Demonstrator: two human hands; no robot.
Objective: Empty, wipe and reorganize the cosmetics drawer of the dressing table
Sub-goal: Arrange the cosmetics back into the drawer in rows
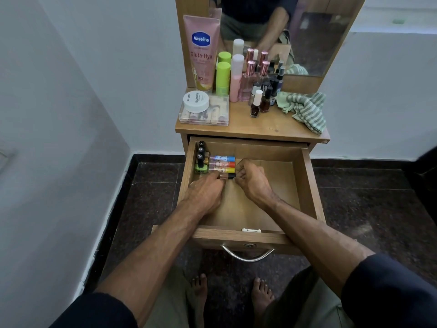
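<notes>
The wooden drawer (305, 185) of the dressing table is pulled open. In its far left corner stand several nail polish bottles (201, 159). Beside them lie three lip balm tubes (222, 164) with blue, red and yellow ends. A dark tube with a rose-gold band (227, 176) lies just in front of them. My left hand (205, 192) pinches its left end. My right hand (253, 179) pinches its right end with curled fingers.
On the tabletop (260, 129) stand a pink Vaseline tube (204, 50), green and pink bottles (223, 74), perfume and nail polish bottles (262, 91), a clear box with a white jar on top (203, 112) and a green striped cloth (305, 110). A mirror (314, 36) rises behind. Walls flank both sides.
</notes>
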